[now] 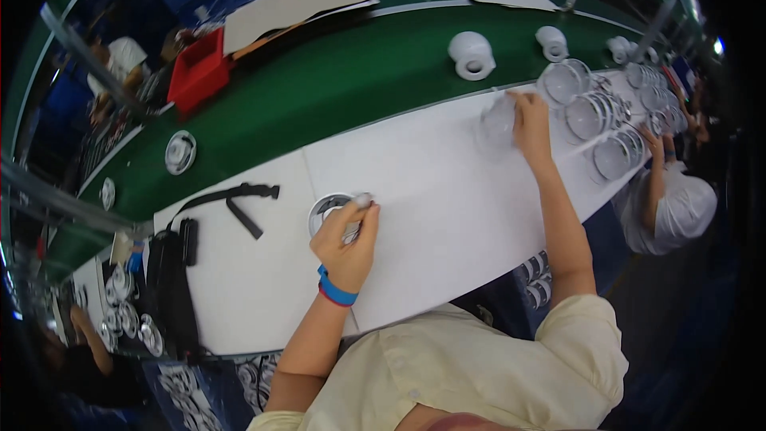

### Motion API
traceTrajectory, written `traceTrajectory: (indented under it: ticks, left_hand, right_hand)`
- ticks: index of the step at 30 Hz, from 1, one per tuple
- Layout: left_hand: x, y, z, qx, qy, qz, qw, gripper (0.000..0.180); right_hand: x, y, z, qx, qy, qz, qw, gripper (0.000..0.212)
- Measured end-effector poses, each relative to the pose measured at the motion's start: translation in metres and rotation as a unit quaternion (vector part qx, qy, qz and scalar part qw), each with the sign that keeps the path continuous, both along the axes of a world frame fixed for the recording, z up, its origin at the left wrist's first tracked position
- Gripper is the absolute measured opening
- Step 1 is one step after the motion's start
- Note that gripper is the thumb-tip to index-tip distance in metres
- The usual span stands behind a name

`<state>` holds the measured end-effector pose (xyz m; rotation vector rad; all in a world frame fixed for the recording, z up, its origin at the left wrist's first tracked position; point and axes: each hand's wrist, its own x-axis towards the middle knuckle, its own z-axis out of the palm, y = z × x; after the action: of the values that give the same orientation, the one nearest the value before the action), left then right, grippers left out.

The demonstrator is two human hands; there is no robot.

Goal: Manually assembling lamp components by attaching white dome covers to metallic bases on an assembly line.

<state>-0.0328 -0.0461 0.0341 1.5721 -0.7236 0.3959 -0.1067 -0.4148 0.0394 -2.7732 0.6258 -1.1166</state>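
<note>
Cream shirt, worktop, green belt

White table; round part, strap.

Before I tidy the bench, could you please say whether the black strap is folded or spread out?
Spread out: the black strap curves across the white tabletop and forks in two directions.

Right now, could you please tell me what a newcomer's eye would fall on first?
The broad green surface curving behind the white table stands out first, with a red bin at upper left. Next come the round whitish parts crowded at the table's right end, near the right hand.
</note>
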Motion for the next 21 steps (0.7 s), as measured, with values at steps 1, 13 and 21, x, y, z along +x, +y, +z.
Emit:
traceTrajectory:
  ticks: [1,13,21]
  left_hand:
    - [0.0,-0.001,0.001,0.0,-0.017,0.018,1.0,0.018]
    - [0.012,0.0,-0.01,0.061,-0.124,0.041,0.99,0.015]
    - [0.016,0.009,-0.01,0.077,-0.022,0.071,0.994,0.015]
  right_hand:
    - [-0.007,0.026,-0.004,0.036,0.02,0.048,0.998,0.041]
    - [0.016,0.074,-0.003,0.51,0.11,0.335,0.784,0.104]
    - [0.026,0.178,-0.032,0.813,-0.006,0.383,0.439,0.107]
